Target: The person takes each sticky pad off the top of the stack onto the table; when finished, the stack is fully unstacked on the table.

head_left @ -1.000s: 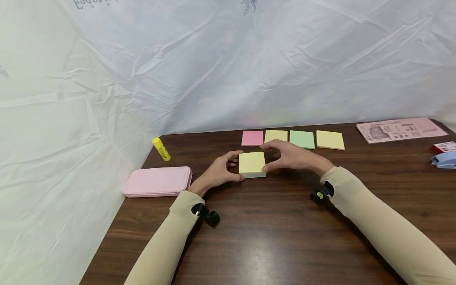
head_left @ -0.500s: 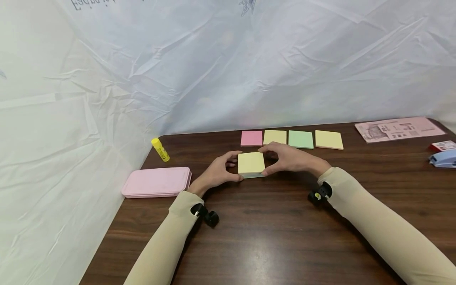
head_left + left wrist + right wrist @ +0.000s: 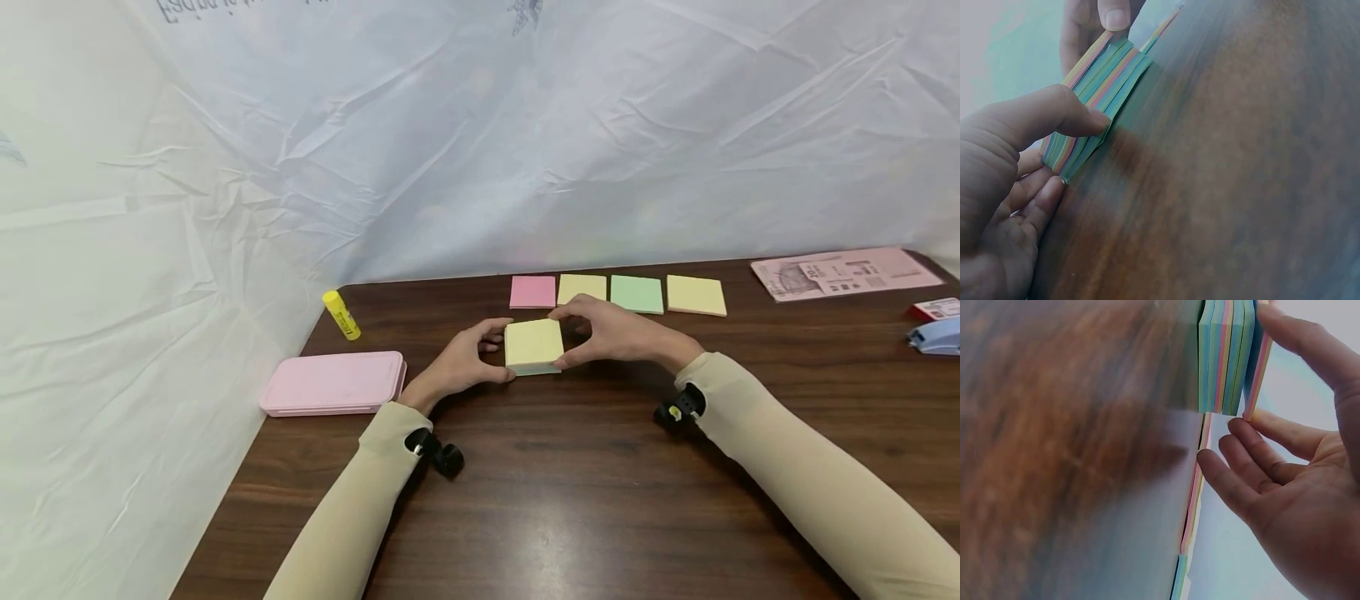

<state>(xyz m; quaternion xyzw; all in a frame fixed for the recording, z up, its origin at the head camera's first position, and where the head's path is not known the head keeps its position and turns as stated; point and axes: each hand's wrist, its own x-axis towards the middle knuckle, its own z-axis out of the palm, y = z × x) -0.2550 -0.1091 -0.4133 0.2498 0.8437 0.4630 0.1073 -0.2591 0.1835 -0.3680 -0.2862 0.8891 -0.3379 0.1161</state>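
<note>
A block of stacked sticky note pads (image 3: 534,369) sits on the table between both hands. Its layered green, blue, pink and yellow edges show in the left wrist view. My left hand (image 3: 467,358) grips the left side of the stack, thumb on the near edge and fingers at the far side. With thumb and forefinger my right hand (image 3: 617,329) pinches the top sticky note pad (image 3: 534,340), yellow above with a pink layer below. In the right wrist view, a narrow gap parts this pad (image 3: 1257,381) from those beneath; the other right fingers are spread below it.
Behind the hands, pink (image 3: 532,292), yellow (image 3: 582,286), green (image 3: 636,293) and another yellow pad (image 3: 696,295) stand in a row. A pink case (image 3: 333,382) and glue stick (image 3: 341,315) lie left. Far right are a pink printed packet (image 3: 843,273), red-and-white box (image 3: 937,309) and blue stapler (image 3: 937,336).
The top pad has shifted slightly to the right over the stack. My right thumb has moved a little lower at its near right corner. The left hand keeps its hold.
</note>
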